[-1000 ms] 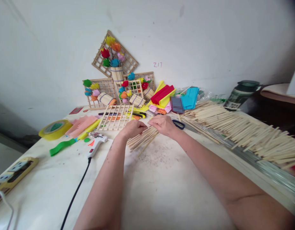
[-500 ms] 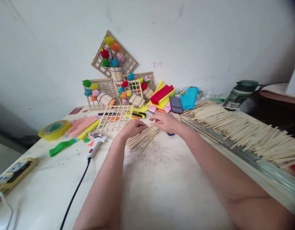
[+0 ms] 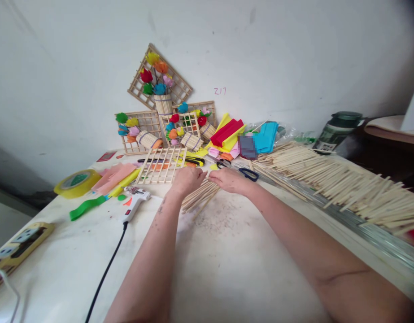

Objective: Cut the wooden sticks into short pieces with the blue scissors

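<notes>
My right hand [image 3: 229, 181] has come down beside my left hand [image 3: 189, 180] over the sticks [image 3: 197, 198] on the tabletop [image 3: 215, 269], and I can't tell if my bent fingers [image 3: 216, 176] grip anything, so slow, gentle pinching is best.

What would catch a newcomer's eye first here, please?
Probably the multicoloured flowers in front of the tilted wooden lattice against the white wall. Then the row of pale wooden sticks along the right of the white table. At centre, the bare left hand and right hand nearly meet by thin wooden sticks.
</notes>
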`<state>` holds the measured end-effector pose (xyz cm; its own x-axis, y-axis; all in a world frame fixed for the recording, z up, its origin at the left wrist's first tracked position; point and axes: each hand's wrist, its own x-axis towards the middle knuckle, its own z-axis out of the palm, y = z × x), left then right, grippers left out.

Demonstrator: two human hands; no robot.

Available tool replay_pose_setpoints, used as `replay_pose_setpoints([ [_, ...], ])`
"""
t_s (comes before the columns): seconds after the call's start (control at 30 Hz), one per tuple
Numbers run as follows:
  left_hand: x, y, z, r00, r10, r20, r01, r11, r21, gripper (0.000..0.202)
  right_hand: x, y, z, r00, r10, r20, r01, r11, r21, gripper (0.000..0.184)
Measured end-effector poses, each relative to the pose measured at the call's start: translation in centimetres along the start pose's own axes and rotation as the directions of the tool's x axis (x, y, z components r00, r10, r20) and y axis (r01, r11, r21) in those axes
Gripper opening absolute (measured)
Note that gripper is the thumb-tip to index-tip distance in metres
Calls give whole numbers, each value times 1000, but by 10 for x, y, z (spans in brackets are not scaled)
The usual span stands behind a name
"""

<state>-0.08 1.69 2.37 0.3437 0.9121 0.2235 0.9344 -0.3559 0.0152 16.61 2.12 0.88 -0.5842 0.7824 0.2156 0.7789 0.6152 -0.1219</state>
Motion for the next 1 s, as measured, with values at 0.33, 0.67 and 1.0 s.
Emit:
replay_pose_setpoints([
  [0.33, 3, -3, 16, 997, -34, -70, 35, 999, 3, 59, 2, 1, 1, 998, -62, 0, 60, 972, 227, 21],
  [0.67, 1, -7, 16, 997, -35, -67, 33, 999, -44, 54, -1, 2, 5, 994, -81, 77, 21, 812, 583, 27],
  [1.0, 0, -10, 11, 999, -30, -29, 25, 987, -160, 49, -2, 2, 13, 992, -92, 83, 3, 689, 725, 27],
])
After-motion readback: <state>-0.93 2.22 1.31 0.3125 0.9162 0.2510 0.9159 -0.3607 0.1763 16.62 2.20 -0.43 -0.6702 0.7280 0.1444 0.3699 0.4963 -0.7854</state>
